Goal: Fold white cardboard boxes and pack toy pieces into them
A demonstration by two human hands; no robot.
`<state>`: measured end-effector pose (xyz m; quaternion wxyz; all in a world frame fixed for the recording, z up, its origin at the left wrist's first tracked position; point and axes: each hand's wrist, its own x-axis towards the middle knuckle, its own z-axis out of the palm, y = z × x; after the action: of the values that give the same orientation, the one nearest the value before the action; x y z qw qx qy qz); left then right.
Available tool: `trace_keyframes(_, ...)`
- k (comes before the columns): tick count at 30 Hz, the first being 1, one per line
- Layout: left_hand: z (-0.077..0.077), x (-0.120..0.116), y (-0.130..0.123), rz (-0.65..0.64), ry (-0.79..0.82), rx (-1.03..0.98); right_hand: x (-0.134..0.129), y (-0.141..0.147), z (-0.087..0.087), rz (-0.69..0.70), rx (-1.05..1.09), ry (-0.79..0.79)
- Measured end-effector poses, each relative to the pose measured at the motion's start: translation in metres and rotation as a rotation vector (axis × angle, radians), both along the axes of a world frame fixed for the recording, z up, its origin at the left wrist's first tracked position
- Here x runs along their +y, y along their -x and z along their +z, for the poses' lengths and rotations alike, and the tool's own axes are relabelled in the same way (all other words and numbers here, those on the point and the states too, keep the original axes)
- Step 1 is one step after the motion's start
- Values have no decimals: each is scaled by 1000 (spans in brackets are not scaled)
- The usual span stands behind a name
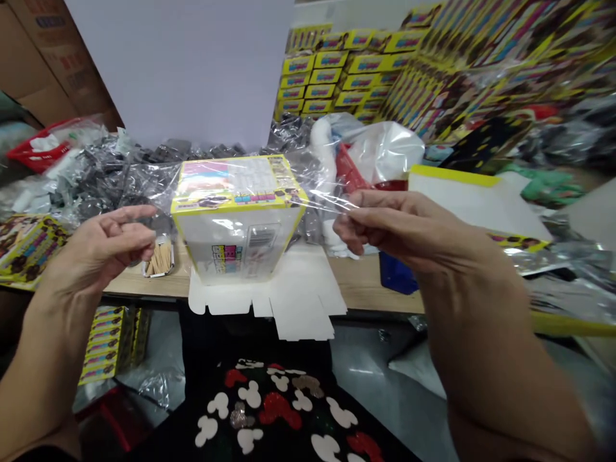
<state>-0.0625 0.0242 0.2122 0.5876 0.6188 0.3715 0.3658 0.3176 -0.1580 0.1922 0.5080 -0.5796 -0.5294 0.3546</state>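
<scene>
The raised right hand (399, 228) pinches a clear plastic sheet (327, 196) just behind the box (235, 224); the left hand (103, 247) is curled into a pinch, its hold hard to tell. The box stands near the desk (360, 285) front edge, on white cardboard flaps (301, 305) overhanging it.

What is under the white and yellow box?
A flat white cardboard cutout sticks out from under the box, on a wooden table. The box covers the middle of the cutout, so that part can't be seen.
</scene>
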Motion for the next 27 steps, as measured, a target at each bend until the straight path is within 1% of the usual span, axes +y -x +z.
trace_keyframes(2,-6,-3,3,-16,-52,20,-1,-1,-4,43,67,59)
trace_keyframes(4,-12,-5,4,23,-80,46,2,-5,-11,65,75,56)
trace_keyframes(7,-28,0,2,75,-104,57,8,-12,-29,71,62,32)
trace_keyframes(9,-42,10,0,72,-110,27,15,-18,-44,59,95,10)
trace_keyframes(11,-58,23,-4,79,-121,-35,24,-23,-58,40,149,-37)
trace_keyframes(14,-80,42,-16,100,-181,-187,42,-27,-77,13,222,-156)
trace_keyframes(16,-92,50,-29,95,-212,-316,57,-27,-87,11,263,-220)
trace_keyframes(18,-100,55,-42,73,-184,-413,75,-24,-96,11,297,-260)
trace_keyframes(20,-106,59,-56,79,-128,-457,91,-19,-100,1,336,-274)
trace_keyframes(22,-108,62,-66,105,-83,-462,102,-11,-100,-20,384,-254)
trace_keyframes(25,-108,67,-76,126,-56,-457,109,2,-96,-43,394,-205)
trace_keyframes(27,-106,67,-79,121,-52,-467,110,7,-93,-64,369,-203)
